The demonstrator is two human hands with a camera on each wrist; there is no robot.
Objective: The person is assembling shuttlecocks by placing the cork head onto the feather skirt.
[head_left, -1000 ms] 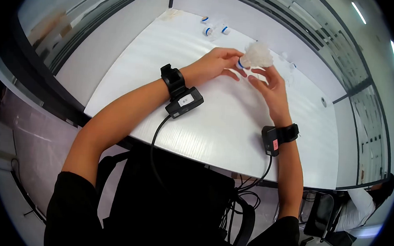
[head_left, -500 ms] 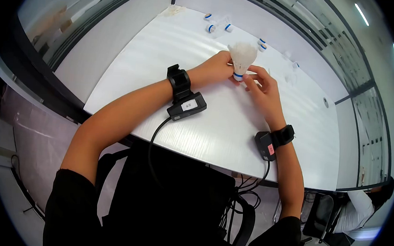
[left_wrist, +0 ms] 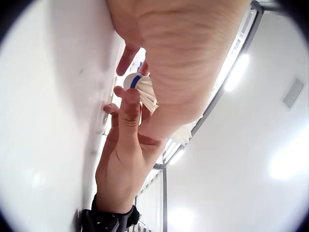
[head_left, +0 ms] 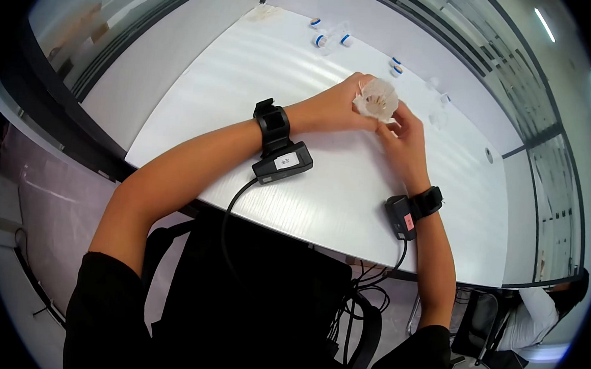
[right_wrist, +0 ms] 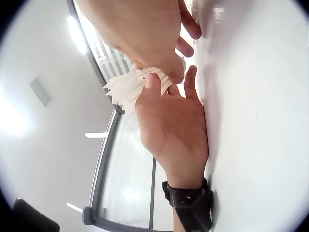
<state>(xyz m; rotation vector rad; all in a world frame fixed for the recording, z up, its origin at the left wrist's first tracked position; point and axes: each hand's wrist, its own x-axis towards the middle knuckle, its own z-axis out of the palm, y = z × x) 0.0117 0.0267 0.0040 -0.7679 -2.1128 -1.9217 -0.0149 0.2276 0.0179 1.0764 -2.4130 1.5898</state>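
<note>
A white feathered shuttlecock (head_left: 376, 100) is held between both hands above the white table, its feather opening turned up to the head camera. My left hand (head_left: 344, 108) grips it from the left; in the right wrist view the left thumb (right_wrist: 152, 82) lies against the feathers (right_wrist: 126, 89). My right hand (head_left: 408, 143) pinches it from the right, and the left wrist view has the right thumb (left_wrist: 129, 104) beside the blue band and white base (left_wrist: 133, 81). The far fingertips are partly hidden.
Several blue-banded shuttlecocks lie at the back of the table, some at the back left (head_left: 319, 41) and a pair (head_left: 397, 71) further right. Low partitions enclose the white table (head_left: 294, 205). A person in white (head_left: 534, 317) sits at the far right.
The shuttlecock has turned from base-left to feathers-up, its opening now facing the head camera. My left hand has shifted right around it, and both hands are closer together.
</note>
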